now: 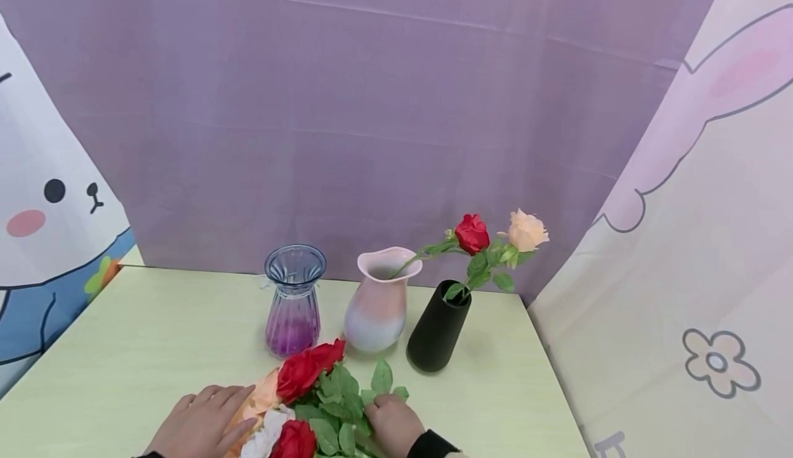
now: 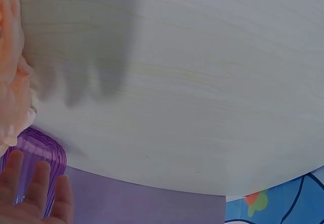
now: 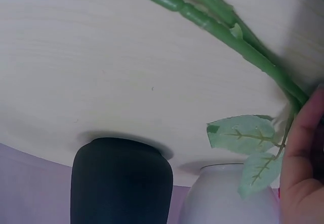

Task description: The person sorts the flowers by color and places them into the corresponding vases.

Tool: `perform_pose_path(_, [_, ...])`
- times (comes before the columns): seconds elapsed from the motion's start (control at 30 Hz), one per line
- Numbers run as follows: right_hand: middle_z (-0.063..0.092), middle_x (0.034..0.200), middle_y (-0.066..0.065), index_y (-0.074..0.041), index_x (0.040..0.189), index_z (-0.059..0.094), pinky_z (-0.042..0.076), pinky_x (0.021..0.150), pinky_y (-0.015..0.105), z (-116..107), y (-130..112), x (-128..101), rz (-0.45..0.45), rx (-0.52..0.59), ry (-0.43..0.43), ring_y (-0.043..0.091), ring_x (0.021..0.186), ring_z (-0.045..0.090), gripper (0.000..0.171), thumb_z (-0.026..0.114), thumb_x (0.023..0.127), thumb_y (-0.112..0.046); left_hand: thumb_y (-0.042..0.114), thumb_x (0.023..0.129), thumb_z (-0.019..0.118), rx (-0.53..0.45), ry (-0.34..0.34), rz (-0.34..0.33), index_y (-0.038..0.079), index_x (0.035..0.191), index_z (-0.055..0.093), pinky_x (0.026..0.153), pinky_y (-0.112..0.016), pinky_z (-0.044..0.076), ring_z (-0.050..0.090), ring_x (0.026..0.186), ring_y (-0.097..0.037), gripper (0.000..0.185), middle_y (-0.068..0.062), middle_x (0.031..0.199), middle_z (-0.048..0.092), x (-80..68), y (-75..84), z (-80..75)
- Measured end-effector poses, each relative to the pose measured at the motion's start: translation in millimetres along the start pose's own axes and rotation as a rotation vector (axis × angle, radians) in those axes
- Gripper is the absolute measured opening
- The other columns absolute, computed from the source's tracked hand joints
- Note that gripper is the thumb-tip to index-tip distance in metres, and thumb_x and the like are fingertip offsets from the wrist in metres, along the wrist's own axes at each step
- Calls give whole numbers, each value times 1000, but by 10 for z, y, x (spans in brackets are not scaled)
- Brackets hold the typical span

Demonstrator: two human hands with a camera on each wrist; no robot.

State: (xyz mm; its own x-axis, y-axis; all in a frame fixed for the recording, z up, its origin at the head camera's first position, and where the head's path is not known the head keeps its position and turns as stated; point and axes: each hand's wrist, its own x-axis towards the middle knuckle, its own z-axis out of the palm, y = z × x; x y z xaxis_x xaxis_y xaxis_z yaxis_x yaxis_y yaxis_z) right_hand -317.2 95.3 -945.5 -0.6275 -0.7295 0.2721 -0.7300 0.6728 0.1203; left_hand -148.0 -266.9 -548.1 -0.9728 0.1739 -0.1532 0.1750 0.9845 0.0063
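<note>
A bunch of roses lies at the table's near edge, with red roses (image 1: 300, 375), peach roses (image 1: 265, 396), a white rose (image 1: 268, 434) and green leaves (image 1: 334, 410). My left hand (image 1: 201, 420) touches the bunch's left side, its fingers extended against the peach blooms. On the other side my right hand (image 1: 396, 425) grips stems among the leaves. In the right wrist view, green stems (image 3: 223, 34) run into that hand, which hides their held part. Beyond stand a purple glass vase (image 1: 293, 324), a pink-and-white vase (image 1: 376, 313) and a black vase (image 1: 436, 334).
A single red rose (image 1: 473, 234) leans out of the pink-and-white vase, and a peach rose (image 1: 526, 231) rises from the black one. Behind the pale table (image 1: 155, 334) hangs a purple cloth (image 1: 372, 113). Printed cloths flank both sides.
</note>
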Motion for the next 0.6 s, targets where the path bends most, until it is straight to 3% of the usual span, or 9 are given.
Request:
perform_pose_path(0.13, [52,84,-12,-31,93,62,46,60,31,-278,-33,25,68,40,-1,12,72,56,26,74,81,-51,78,90,37,3,13,4,22,137,60,93,-55,49,59,117,-25,76,5,123,66,-17,6,-14])
perform_pose_path(0.37, [45,81,-14,-34,84,56,42,54,34,-262,47,44,170,90,129,13,67,48,27,67,82,-59,80,89,33,22,33,4,20,136,60,94,-58,48,58,117,-27,82,2,124,66,-6,17,-49])
perform_pose_path(0.5, [47,80,-13,-30,84,58,43,60,32,-720,-17,90,158,45,158,11,68,49,22,67,85,-50,85,85,24,17,25,-3,20,137,60,95,-60,47,58,118,-28,91,1,126,66,1,43,-81])
perform_pose_path(0.6, [53,82,-10,-27,89,62,48,64,32,-982,-29,140,155,34,115,12,71,54,19,66,87,-45,89,80,14,8,12,-4,19,137,60,95,-61,47,58,117,-29,101,0,126,66,-13,82,-117])
